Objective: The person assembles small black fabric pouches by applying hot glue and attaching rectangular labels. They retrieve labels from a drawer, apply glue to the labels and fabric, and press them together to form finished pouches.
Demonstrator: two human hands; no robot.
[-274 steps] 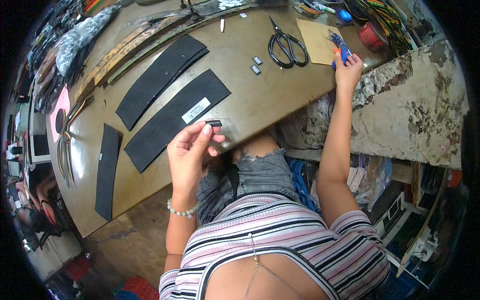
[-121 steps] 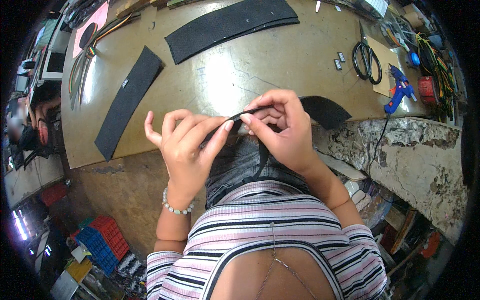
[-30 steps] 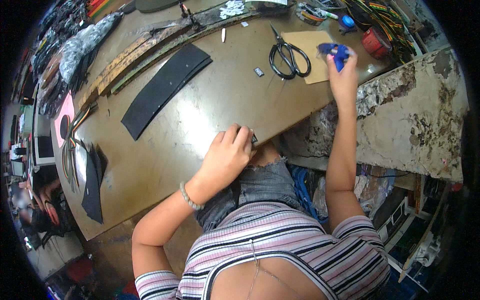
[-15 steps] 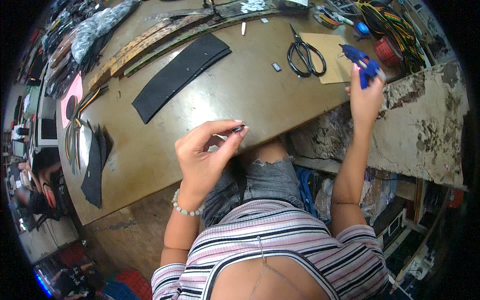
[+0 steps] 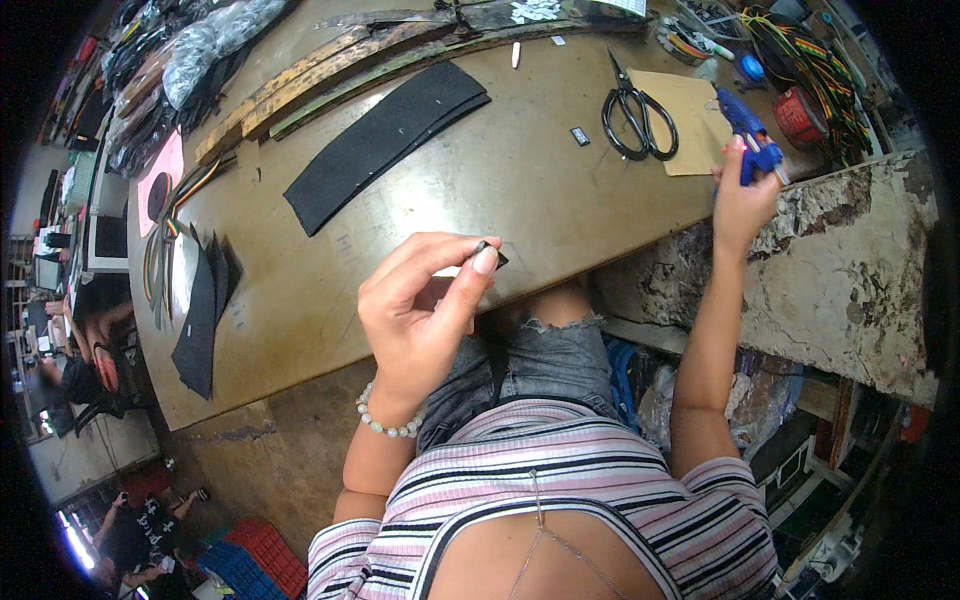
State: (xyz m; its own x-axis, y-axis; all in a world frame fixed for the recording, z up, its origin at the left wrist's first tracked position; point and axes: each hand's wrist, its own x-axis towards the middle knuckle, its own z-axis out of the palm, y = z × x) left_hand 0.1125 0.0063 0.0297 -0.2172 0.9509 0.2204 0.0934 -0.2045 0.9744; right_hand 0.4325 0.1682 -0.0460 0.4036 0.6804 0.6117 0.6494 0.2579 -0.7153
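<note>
Hands at a brown worktable (image 5: 300, 330) in a busy workshop.
Near, the left hand (image 5: 420, 315) pinches a small black piece (image 5: 490, 253) at the table's near edge. Farther off lie a long black strip (image 5: 385, 140) and scissors (image 5: 635, 105). Far right, the raised right hand (image 5: 742, 190) grips a blue glue gun (image 5: 748, 130).

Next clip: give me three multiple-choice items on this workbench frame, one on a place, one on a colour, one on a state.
1. Where do the scissors lie?
A. on the brown table, beside the tan sheet
B. on the floor
C. in the left hand

2. What colour is the glue gun?
A. red
B. blue
C. green

3. What is the left hand doing?
A. lying flat on the table
B. pinching a small dark piece between thumb and fingers
C. holding the scissors

Key: 1 A, their black loops rest at the sheet's edge; 2 B, its body is blue in the right hand; 3 B, the fingertips close on the piece.
</note>
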